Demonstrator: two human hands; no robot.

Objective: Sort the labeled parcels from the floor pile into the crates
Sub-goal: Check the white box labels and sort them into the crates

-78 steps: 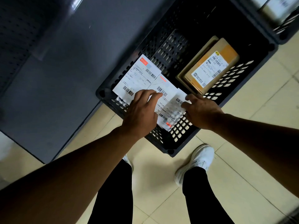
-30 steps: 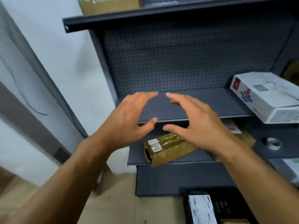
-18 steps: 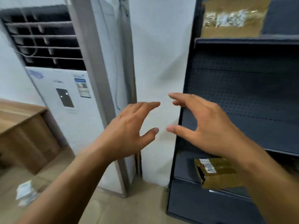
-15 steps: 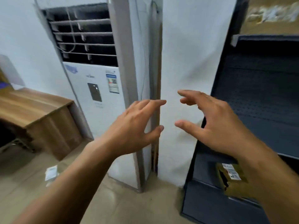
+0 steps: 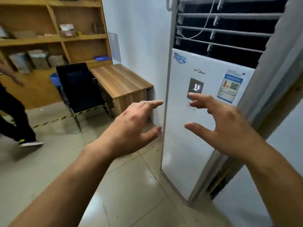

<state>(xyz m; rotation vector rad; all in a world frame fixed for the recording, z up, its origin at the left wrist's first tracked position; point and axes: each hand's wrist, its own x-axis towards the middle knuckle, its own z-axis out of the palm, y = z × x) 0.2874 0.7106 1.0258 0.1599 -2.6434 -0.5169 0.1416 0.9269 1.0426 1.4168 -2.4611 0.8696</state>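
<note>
Left hand [image 5: 131,126]: grip spread, nothing held | Right hand [image 5: 224,126]: grip spread, nothing held | Both raised before air conditioner [image 5: 196,128] | Parcels, crates: none seen.

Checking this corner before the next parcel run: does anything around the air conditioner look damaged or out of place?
Yes. A loose white cord droops across the louvres of the tall white floor-standing air conditioner, looking dislodged. Behind its lower right corner is a dark gap with exposed wooden framing. Both hands are empty.
</note>
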